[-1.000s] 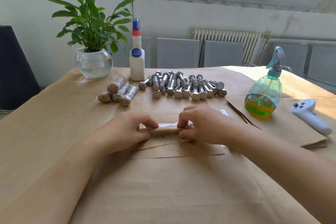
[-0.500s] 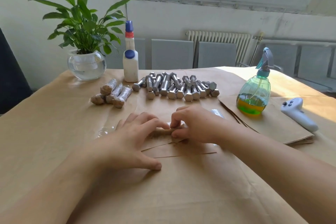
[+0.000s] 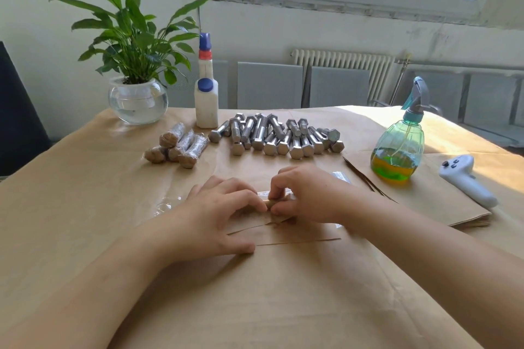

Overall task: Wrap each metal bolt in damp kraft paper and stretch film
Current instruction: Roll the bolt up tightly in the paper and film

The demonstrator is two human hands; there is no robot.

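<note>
1. A second ago our left hand (image 3: 215, 215) pinched one end of the paper-wrapped bolt (image 3: 276, 201). Now its fingers lie flat and spread, pressing down on the bolt and on the stretch film (image 3: 167, 204).
2. Our right hand (image 3: 303, 195) has stayed where it was. Its grip is closed on the other end of the bolt, with finger and thumb pinching it.
3. The bolt lies across the middle of the table (image 3: 71, 207), right between our two hands. Only a small brown bit shows between the fingertips. The rest is hidden under our hands.
4. The film sticks out to the left of our left hand, shiny and crumpled.
5. The bare bolts (image 3: 278, 136) lie in a heap toward the far edge of the table. The wrapped bolts (image 3: 178, 146) sit just left of them.
6. The spray bottle (image 3: 399, 147) stands near the right edge, on a stack of kraft paper sheets (image 3: 425, 198).
</note>
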